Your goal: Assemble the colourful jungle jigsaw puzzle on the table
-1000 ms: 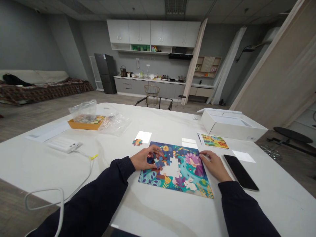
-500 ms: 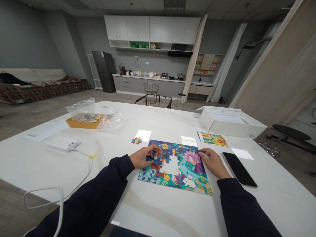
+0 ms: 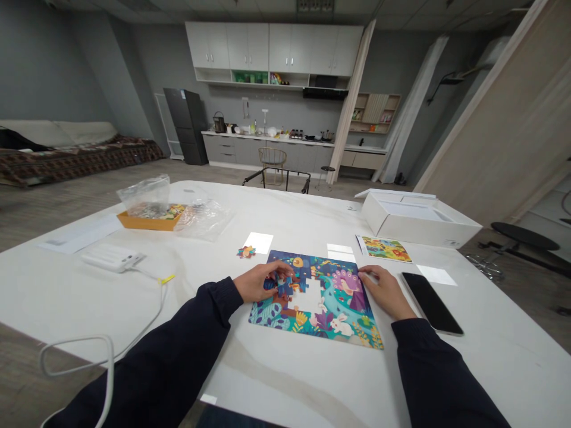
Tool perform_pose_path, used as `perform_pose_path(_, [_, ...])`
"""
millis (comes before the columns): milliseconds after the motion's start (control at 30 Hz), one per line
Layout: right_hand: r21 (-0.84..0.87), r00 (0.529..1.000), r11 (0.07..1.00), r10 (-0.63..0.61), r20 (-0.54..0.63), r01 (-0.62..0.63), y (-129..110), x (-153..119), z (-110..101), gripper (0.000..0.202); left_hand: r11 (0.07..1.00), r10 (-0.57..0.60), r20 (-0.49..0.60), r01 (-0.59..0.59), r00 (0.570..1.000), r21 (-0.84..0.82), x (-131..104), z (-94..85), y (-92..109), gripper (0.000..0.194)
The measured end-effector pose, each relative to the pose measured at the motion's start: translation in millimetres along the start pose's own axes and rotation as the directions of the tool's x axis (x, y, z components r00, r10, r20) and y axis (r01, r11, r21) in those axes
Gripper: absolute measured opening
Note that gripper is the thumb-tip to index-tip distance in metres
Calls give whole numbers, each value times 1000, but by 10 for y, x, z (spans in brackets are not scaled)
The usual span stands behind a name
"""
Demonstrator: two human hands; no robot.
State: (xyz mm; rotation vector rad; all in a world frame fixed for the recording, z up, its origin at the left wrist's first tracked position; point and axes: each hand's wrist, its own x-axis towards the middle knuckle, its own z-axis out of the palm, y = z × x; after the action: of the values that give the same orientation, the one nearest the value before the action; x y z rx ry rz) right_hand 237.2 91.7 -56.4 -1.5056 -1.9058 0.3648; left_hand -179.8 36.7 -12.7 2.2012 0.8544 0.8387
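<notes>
A colourful jigsaw puzzle [image 3: 343,303] with a peacock and white rabbits lies on the white table, a white gap near its middle. My left hand [image 3: 261,282] is over its left part, thumb and fingers curled around a dark blue puzzle piece [image 3: 286,287] beside the gap. Part of that piece is hidden by the fingers. At the upper right edge, my right hand [image 3: 387,290] grips the puzzle's border between thumb and fingers. Loose puzzle pieces [image 3: 246,252] in orange and blue lie together just beyond the upper left corner.
Right of the puzzle are a black phone [image 3: 432,303], a picture card [image 3: 386,249] and an open white box [image 3: 419,220]. On the left stand a yellow tray [image 3: 149,222] with pieces, clear plastic wrap [image 3: 205,219], and a white power bank [image 3: 111,259] with a looping cable [image 3: 147,327].
The dark blue piece under my left hand has shifted slightly left and now lies flatter among its neighbours. My right hand stays on the puzzle's edge.
</notes>
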Motion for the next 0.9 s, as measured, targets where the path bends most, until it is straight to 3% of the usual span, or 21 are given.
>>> perform_pose_path(200, [-4, 1000, 1000, 0, 1, 0, -14, -6, -6, 32, 999, 9, -13, -9, 1000, 52, -5, 28, -17, 53])
perform_pose_path(367, [-2, 1000, 1000, 1, -9, -1, -40, -3, -12, 32, 986, 97, 1, -96, 995, 139, -7, 5, 41, 53])
perform_pose_path(533, [1, 1000, 1000, 12, -10, -12, -66, -5, -19, 32, 977, 45, 58, -56, 997, 204, -16, 77, 40, 59])
perform_pose_path(667, [-3, 1000, 1000, 4, -5, -4, -60, -9, -15, 32, 983, 39, 48, -47, 998, 176, -10, 121, 28, 50])
perform_pose_path(900, [-8, 1000, 1000, 7, -2, -7, -22, -7, -4, 32, 985, 35, 20, -38, 999, 168, -7, 131, 27, 54])
